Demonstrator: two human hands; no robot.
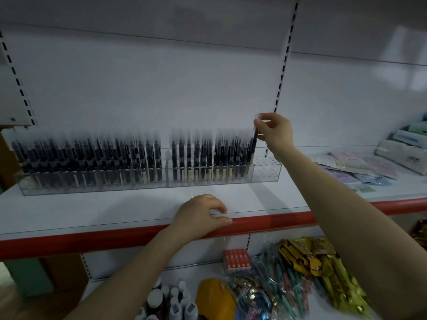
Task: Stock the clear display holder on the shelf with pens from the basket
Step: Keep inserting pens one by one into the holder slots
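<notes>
A long clear display holder [265, 174] stands on the white shelf [115, 209], packed with several upright dark pens [92, 158]. Its right end shows a few vacant holes. My right hand [275, 132] pinches the clear cap end of one dark pen [254, 144], which stands upright at the right end of the filled rows, its lower end in or just above the holder. My left hand [201, 215] rests on the shelf's red front edge [265, 224], fingers curled over it, holding nothing. No basket is in view.
Flat stationery packs [355, 167] and boxes [402, 153] lie on the shelf to the right. On the lower shelf are a red box [236, 260], bagged coloured pens [277, 280], gold packets [309, 255], a yellow object [215, 296] and small bottles [166, 301].
</notes>
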